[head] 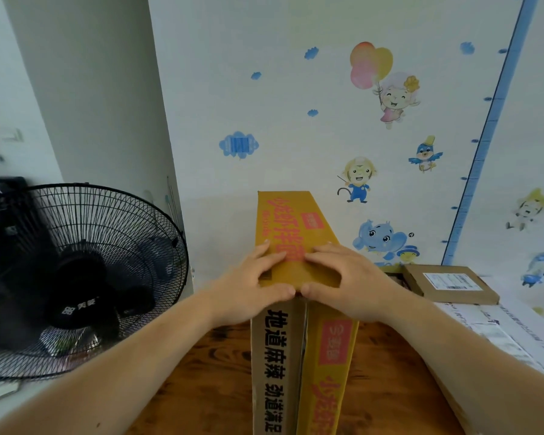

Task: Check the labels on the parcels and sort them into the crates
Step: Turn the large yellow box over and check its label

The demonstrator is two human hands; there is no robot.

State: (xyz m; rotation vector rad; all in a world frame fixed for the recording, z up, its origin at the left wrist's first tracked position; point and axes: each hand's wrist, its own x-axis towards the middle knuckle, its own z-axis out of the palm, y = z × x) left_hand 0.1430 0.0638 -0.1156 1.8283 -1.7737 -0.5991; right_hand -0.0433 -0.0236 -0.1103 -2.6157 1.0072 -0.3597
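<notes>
squarely ahead, both hands grip a tall yellow box (291, 215) at the near edge of its top face. the left hand (252, 284) has bent fingers spread on the top and its thumb hooked along the near edge. the right hand (349, 277) mirrors it just beside, thumb tip almost touching the left thumb. neither hand lies flat; each is partly closed over the box's top edge. the box bears red and black printed characters. its front side runs down from under the hands towards a wooden worktop (220, 378), but its base is out of frame. right of the right hand, apart from the box, a flat brown parcel (413, 279) with a white label (451, 281) lies next to a larger white parcel (500, 324); whether it rests on that one i cannot tell. well to the left of the left hand stands a black fan (76, 271). beyond the hands rises a wall (264, 89) papered with cartoon animals and clouds.
</notes>
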